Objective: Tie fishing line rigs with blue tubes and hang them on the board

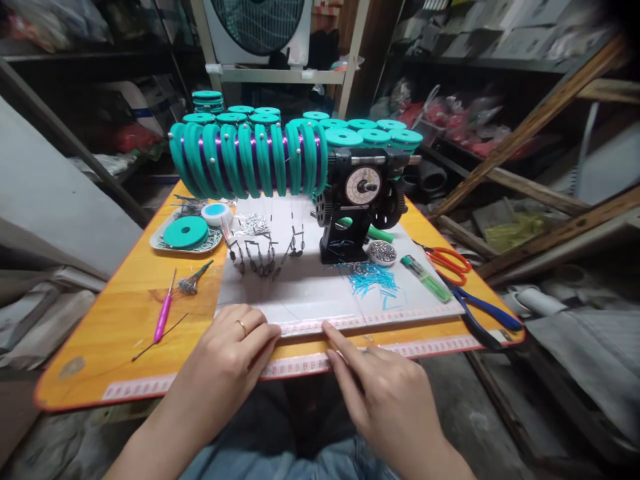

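Note:
My left hand (235, 350), a ring on one finger, rests at the front edge of the white board (300, 293). Its thumb and fingertips are pressed together; whatever may be between them is too small to make out. Beside it, my right hand (383, 387) stretches its index finger onto the pink measuring tape (345, 323) along the board's edge, with the thumb apart below. Behind the hands, dark wire-like rigs with small weights (255, 260) hang over the board from a row of teal spools (250, 160), mounted on a black winding machine (347, 227).
On the left lie a pink-handled tool (163, 317) and a tray (155, 243) with a teal disc. Blue strips (373, 280), a bowl of small metal parts (383, 253), orange scissors (450, 261) and blue-handled pliers (493, 310) are on the right. More teal spools (345, 137) stand behind.

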{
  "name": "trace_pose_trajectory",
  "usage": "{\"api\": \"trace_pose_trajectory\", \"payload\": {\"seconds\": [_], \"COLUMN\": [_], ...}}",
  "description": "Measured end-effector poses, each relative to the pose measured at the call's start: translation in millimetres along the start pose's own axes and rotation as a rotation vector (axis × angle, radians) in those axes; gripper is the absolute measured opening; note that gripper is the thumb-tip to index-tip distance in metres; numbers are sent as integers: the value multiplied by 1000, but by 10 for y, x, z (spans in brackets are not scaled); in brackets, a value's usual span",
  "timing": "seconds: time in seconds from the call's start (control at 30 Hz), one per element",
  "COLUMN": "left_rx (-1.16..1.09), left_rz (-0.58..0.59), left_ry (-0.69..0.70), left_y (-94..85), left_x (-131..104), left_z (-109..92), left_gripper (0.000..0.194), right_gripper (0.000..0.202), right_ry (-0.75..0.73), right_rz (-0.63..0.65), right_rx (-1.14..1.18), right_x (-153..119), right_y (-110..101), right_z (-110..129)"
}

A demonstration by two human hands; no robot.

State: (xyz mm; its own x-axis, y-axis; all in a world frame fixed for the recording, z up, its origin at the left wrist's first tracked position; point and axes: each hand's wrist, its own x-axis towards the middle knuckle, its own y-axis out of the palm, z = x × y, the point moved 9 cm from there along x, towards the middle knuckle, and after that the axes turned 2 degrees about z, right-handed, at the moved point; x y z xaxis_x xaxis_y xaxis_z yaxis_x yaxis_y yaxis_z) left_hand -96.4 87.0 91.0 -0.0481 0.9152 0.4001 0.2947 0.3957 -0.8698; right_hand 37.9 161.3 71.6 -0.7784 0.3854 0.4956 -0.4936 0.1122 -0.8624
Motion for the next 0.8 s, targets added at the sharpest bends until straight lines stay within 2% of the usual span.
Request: {"api": "trace_pose_trajectory", "payload": {"seconds": [0.13,0.4,0.6,0.7,0.8], "left_rx": [14,59,77,79,86], "left_rz": [-4,-25,-2,0,11], "left_ry": [32,113,147,151,115], "left_y": [-1,29,65,97,137], "left_x": [0,46,95,59,26], "left_z": [-27,-104,-115,-61,18], "left_gripper": [9,9,9,11,14], "right_gripper": [36,34,40,50,49], "right_ry": [20,-29,-189,-279,-331], "right_rz": [-25,-29,9,64,65], "right_rx": [-29,-120,-287,-358,-388], "right_x": [-99,-98,-47,5,56], "right_y": [-61,-120,-134,-124,-169], "right_z": [-126,-153,-40,46,100]}}
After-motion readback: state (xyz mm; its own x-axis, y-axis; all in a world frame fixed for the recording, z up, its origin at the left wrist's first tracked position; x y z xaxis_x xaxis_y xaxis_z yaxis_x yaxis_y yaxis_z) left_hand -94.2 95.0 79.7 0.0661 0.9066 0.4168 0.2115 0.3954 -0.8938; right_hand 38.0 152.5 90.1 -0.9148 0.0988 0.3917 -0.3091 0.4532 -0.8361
